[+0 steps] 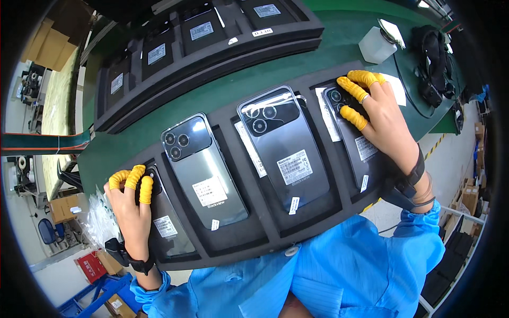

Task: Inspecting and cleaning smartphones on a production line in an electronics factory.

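A black foam tray (258, 245) lies in front of me with a row of several dark smartphones, backs up. My left hand (131, 209), in yellow finger cots, closes around the upper end of the leftmost phone (175, 241), by the tray's left edge. At the far right end my right hand (379, 108), also in yellow finger cots, grips the upper end of the rightmost phone (366, 167), thumb beside its camera. Between them, one phone (233, 199) and another phone (305, 143) sit at a slant across their slots, with white labels on their backs. Neither hand's palm side shows.
Beyond the tray, stacked foam trays (212, 69) hold more phones on the green table (339, 58). A translucent bottle (377, 45) and a black bag (432, 61) stand at the far right. Clear plastic wrap (99, 214) lies by the left corner.
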Motion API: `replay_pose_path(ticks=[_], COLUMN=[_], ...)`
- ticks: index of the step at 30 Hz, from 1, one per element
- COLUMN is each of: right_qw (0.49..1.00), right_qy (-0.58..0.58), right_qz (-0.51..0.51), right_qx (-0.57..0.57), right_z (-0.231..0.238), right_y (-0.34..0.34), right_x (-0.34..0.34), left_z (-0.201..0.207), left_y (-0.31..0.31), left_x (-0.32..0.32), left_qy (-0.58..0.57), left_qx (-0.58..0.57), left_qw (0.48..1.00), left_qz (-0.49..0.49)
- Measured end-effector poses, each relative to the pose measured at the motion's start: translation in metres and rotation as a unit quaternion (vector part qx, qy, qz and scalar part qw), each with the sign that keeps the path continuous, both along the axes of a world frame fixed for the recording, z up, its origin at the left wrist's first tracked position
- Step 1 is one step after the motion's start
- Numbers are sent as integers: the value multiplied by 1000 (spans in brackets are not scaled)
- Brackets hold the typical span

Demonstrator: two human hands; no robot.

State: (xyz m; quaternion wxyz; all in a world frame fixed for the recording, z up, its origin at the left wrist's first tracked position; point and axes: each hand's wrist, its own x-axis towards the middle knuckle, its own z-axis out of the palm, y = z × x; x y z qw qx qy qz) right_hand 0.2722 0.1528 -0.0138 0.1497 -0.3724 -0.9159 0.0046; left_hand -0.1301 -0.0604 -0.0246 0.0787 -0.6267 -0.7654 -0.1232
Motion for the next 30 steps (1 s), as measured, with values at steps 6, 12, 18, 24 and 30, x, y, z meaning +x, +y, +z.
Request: replay_pose_path(ticks=[6, 12, 18, 24, 30], right_qw=[992, 936, 845, 966, 972], right_qy=[108, 238, 308, 182, 1], right_qz=[15, 42, 135, 169, 191], right_qx=[-69, -257, -416, -76, -136], right_z=[-9, -7, 11, 26, 13], right_y=[21, 35, 45, 58, 20], right_x=[2, 12, 19, -30, -75], left_z=[-5, -10, 3, 28, 92], left_y=[-4, -9, -8, 41, 72], left_x=[-15, -34, -48, -57, 0], left_qy=[-115, -422, -473, -304, -130], left_qx=[-4, 92, 52, 46, 109], left_qw=[993, 901, 879, 952, 971], left_qz=[26, 34, -44, 7, -170])
